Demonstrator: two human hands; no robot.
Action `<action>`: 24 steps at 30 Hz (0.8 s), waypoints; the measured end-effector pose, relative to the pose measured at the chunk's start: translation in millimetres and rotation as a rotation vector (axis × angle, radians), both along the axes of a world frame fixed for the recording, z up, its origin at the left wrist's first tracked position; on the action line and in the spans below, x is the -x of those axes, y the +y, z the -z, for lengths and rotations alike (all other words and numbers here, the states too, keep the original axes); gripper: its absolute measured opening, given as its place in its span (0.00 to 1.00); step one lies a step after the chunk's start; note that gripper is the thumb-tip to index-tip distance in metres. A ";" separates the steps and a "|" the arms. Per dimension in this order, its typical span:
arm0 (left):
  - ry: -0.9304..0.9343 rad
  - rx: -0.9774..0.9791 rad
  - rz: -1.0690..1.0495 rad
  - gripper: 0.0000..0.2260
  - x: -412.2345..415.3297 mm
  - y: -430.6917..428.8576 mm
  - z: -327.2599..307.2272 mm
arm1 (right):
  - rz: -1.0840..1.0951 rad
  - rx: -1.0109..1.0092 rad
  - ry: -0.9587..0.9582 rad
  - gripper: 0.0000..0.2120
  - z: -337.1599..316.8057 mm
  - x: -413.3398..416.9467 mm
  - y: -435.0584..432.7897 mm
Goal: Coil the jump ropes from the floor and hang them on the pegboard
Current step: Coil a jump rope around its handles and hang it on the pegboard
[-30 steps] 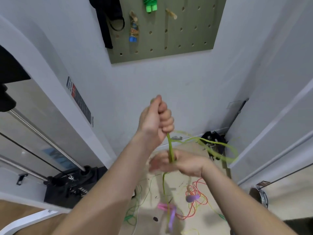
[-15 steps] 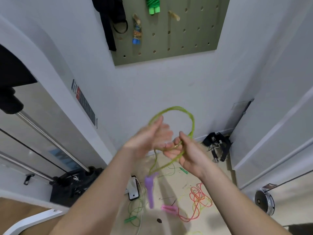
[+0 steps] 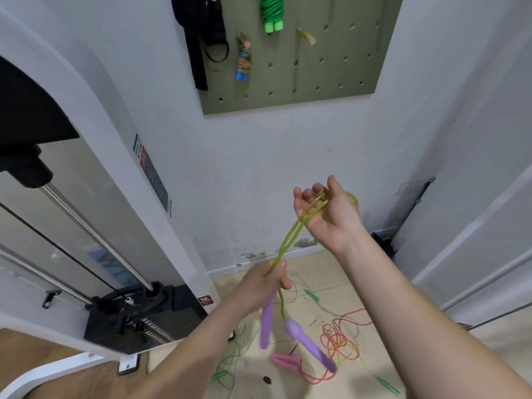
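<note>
I hold a yellow-green jump rope [image 3: 290,237] stretched taut between my hands. My right hand [image 3: 325,210] is raised, palm toward me, with the cord looped over its fingers. My left hand [image 3: 263,282] is lower and pinches the strands together; two purple handles [image 3: 293,331] dangle below it. On the floor lie a red-orange rope [image 3: 342,341] with pink handles [image 3: 283,360] and a thin green rope [image 3: 230,367]. The olive pegboard [image 3: 325,70] on the wall carries a coiled green rope [image 3: 272,12], a small multicoloured rope with blue handles [image 3: 243,63] and a bare wooden peg [image 3: 306,36].
Black straps [image 3: 204,33] hang at the pegboard's left edge. A cable exercise machine [image 3: 115,254] with its black base [image 3: 144,318] stands at left. White door panels [image 3: 475,226] close in the right side, with dark gear [image 3: 383,243] in the corner.
My hands have parted: the right rose with the loop, the left dropped and gripped the strands near the handles. The rounded loop is now pulled straight, and both purple handles hang below.
</note>
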State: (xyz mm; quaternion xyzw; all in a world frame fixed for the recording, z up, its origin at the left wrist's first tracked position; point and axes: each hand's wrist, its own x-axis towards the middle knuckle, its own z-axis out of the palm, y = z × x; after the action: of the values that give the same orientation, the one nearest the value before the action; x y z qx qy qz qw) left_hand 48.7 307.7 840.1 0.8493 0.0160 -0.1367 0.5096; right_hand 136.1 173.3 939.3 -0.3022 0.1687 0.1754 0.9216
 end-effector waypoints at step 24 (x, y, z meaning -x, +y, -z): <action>0.196 0.576 -0.313 0.23 -52.2 7.4 -93.5 | -0.449 -0.140 -0.026 0.22 73.0 97.3 -34.6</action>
State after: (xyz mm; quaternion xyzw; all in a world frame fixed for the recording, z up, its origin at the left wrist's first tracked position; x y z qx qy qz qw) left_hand 100.9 315.2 933.6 0.6408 0.1559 -0.1366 0.7392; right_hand 38.8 138.7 866.3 -0.2696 0.0728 0.3833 0.8804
